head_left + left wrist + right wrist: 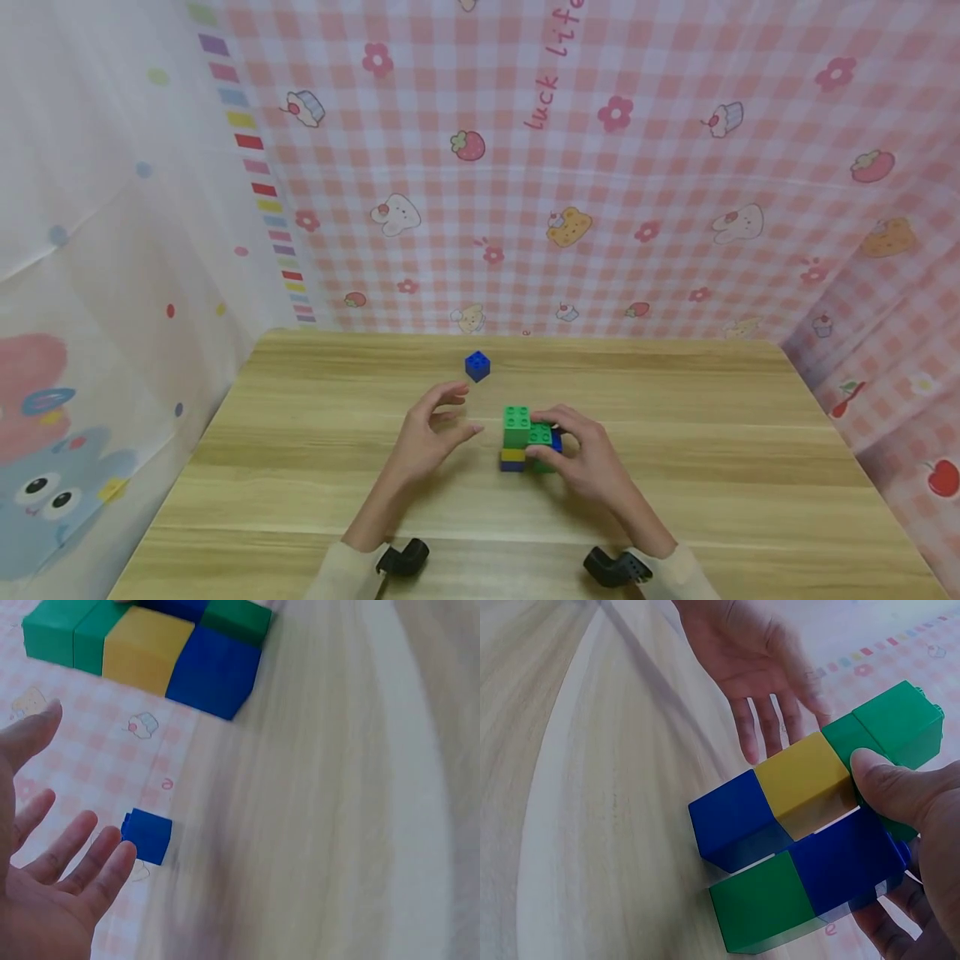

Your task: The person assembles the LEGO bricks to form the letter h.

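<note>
Two joined columns of toy building bricks stand on the table. One column has a blue brick (739, 821) at the bottom, then a yellow brick (806, 780), with green above. Beside it, a green brick (765, 904) carries another blue brick (847, 859). A green brick bridges both columns, and a studded green brick (516, 427) tops the left side. My right hand (588, 454) grips the upper right of this stack, thumb on the bridging green brick, fingers behind. Left of the stack my left hand (423, 437) hovers with spread, relaxed fingers, holding nothing.
A single blue brick (477, 366) sits farther back on the wooden table (315, 433), beyond my left fingertips. A pink checked cloth (510, 192) hangs behind the table, with a white printed cloth (127, 250) on the left.
</note>
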